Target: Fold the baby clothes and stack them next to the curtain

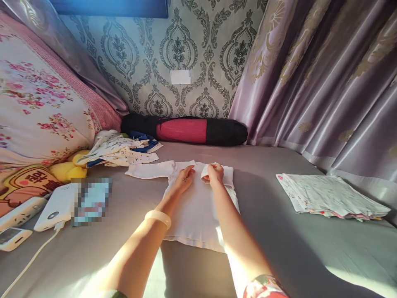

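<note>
A small white long-sleeved shirt (194, 215) lies spread on the grey bed sheet. Its left-side sleeve stretches out flat, while the sleeve on the right is folded back across the shirt's upper part. My right hand (216, 172) is closed on the cuff end of that folded sleeve, with the cuff opening facing the middle. On the shirt's chest, just below the neckline, my left hand (185, 179) rests with fingers stretched out and nothing held. A pale bangle (159, 218) circles my left wrist.
To the right sits a stack of folded clothes (331, 194); at the back left is a loose clothes pile (124, 150). A black and red roll bag (182, 129) lies along the wall. A power bank (57, 207), cable and power strip (23, 213) are at left, beside pillows.
</note>
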Tool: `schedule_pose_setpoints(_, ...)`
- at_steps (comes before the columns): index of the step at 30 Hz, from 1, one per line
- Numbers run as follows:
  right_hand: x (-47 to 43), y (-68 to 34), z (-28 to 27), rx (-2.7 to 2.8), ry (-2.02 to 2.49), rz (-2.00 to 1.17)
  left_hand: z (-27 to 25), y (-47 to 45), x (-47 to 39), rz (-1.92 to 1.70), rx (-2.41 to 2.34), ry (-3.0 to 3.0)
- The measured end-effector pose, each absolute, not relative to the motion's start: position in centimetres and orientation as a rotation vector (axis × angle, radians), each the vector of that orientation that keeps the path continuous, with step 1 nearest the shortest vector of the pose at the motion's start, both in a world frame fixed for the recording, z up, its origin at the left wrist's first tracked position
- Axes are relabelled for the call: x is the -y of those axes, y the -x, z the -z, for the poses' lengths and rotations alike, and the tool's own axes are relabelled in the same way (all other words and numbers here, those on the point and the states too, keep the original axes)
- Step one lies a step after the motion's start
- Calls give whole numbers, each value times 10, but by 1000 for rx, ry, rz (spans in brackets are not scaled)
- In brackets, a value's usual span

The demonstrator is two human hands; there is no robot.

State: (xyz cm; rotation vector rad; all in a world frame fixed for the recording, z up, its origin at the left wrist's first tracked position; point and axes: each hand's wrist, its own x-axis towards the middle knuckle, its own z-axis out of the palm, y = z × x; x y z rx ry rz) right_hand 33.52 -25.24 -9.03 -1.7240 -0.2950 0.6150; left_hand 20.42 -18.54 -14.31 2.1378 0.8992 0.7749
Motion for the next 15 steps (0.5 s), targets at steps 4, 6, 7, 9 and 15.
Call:
schedule_pose_setpoints(4,252,-321,89,324,1852,-581,138,-202,189,-780,-875,-2167)
schedule_pose_setpoints(6,253,-312,86,437,1961,-538,133,-202,191,-777,-891,-2167)
schedule_pose_setpoints(7,254,-308,85,507,2019,-515,131,-202,192,-779,-909,-2163)
schedule_pose_setpoints(9,256,-300,83,627,2101,-486,127,-201,195,-789,-943,-2163)
schedule_pose_setpoints(15,272,-292,84,1331,2213,-426,127,-200,196,-733,-961,-2327)
